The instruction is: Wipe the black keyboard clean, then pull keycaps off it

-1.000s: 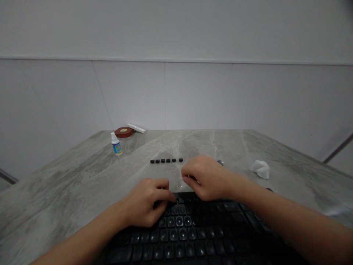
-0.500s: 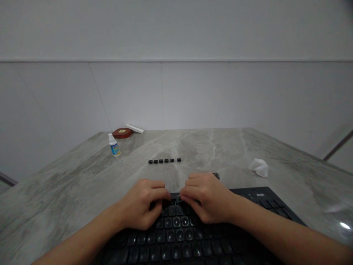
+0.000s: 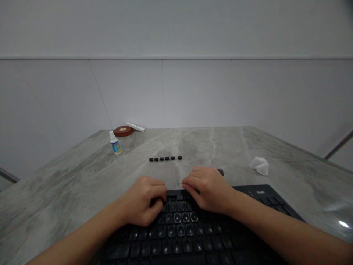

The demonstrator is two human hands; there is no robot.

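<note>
A black keyboard point(image 3: 176, 231) lies in front of me, its keys shiny. My left hand point(image 3: 146, 200) rests on its upper left part, the fingers curled against the back edge; anything inside them is hidden. Just above the top row, my right hand point(image 3: 206, 187) is pinched, thumb against forefinger. What the pinch holds, if anything, is too small to name. Between the hands the top key row shows a gap where the base is visible. Beyond the keyboard, several small black keycaps point(image 3: 165, 158) stand in a line on the table.
A white spray bottle point(image 3: 116, 143) stands at the left, before a reddish-brown box point(image 3: 122, 131) and a white bar point(image 3: 135, 127). Crumpled white tissue point(image 3: 259, 165) lies at the right. A small dark object point(image 3: 221, 172) is partly hidden behind my right hand. A wall point(image 3: 176, 92) backs the table.
My right hand has lifted slightly up and away to the right from the top key row. The left hand has drawn back a little to the left, widening the space between them.
</note>
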